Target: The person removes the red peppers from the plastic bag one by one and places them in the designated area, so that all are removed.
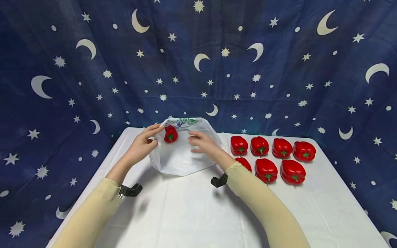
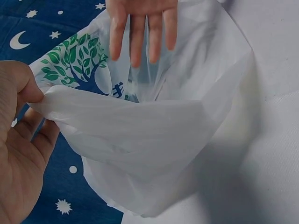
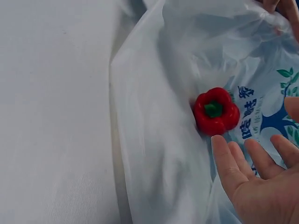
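A white plastic bag (image 1: 183,162) with a green and blue tree print gapes on the table. My left hand (image 1: 143,144) pinches its rim between thumb and fingers, plain in the left wrist view, where the hand (image 2: 23,135) is at the left edge. Inside the bag lies one red bell pepper (image 1: 170,134), green stem showing in the right wrist view. Over the mouth of the bag is my right hand (image 1: 203,146), fingers spread and holding nothing. In the right wrist view its fingertips appear just below the pepper (image 3: 216,112).
On the right of the white table (image 1: 313,206), several red bell peppers sit in two rows, such as a front one (image 1: 292,172) and a back one (image 1: 304,151). My right forearm partly covers one pepper (image 1: 245,163). A dark blue curtain (image 1: 186,69) hangs behind.
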`<state>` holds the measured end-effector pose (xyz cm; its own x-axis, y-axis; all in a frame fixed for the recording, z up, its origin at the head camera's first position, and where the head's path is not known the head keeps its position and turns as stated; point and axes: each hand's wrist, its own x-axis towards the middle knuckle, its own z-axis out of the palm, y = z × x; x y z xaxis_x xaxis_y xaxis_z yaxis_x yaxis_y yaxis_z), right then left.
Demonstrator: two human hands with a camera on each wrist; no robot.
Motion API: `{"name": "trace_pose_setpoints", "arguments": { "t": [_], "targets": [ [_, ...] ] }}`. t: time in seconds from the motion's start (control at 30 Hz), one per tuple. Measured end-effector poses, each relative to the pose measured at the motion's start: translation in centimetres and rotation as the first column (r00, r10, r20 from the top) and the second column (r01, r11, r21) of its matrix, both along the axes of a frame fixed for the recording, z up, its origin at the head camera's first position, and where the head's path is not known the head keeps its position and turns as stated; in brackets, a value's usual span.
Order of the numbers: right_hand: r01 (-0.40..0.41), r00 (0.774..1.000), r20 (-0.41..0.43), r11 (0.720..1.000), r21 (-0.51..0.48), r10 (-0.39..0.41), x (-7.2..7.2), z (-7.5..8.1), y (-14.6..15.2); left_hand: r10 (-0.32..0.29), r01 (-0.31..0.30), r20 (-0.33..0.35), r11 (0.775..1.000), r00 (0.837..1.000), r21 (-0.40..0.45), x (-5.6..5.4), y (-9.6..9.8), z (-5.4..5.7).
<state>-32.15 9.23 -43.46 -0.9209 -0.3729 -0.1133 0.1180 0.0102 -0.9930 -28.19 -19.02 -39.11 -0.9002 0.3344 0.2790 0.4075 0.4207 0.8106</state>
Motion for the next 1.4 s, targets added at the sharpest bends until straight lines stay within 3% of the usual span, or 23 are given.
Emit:
{"name": "trace_pose_setpoints", "arguments": {
  "t": [0.4, 0.73, 0.9, 0.97, 1.2, 1.27, 1.4],
  "targets": [
    [0.004, 1.000, -0.008, 0.998, 0.059, -0.004, -1.7, -0.7, -3.0, -0.002, 0.003, -0.021, 1.000, 1.000, 0.021, -0.7, 0.0, 0.0],
    [0.076, 0.996, -0.047, 0.983, 0.167, -0.069, -3.3, -1.6, -4.9, 0.037, -0.037, -0.003, 0.999, 0.999, 0.031, -1.0, -0.2, 0.6],
    [0.106, 0.993, -0.064, 0.981, 0.162, -0.097, -4.1, -1.9, -5.7, 0.038, -0.038, -0.001, 0.998, 0.999, 0.052, -1.0, -0.3, 0.5],
    [0.122, 0.992, -0.056, 0.982, 0.143, -0.115, -4.3, -1.9, -6.1, 0.037, -0.037, -0.002, 0.998, 0.999, 0.050, -1.0, -0.4, 0.4],
    [0.237, 0.971, -0.053, 0.969, 0.071, -0.234, -4.8, -2.4, -8.1, 0.042, -0.043, 0.031, 0.998, 0.999, 0.035, 1.5, 0.4, 2.7],
    [0.286, 0.958, -0.045, 0.956, 0.064, -0.283, -5.0, -2.6, -8.7, 0.042, -0.043, 0.030, 0.999, 0.999, 0.033, 1.7, 0.5, 2.6],
    [0.352, 0.936, -0.021, 0.935, 0.045, -0.352, -5.1, -2.8, -10.1, 0.057, -0.059, 0.047, 0.998, 0.997, 0.034, 1.0, -0.1, 1.3]
  ]
}}
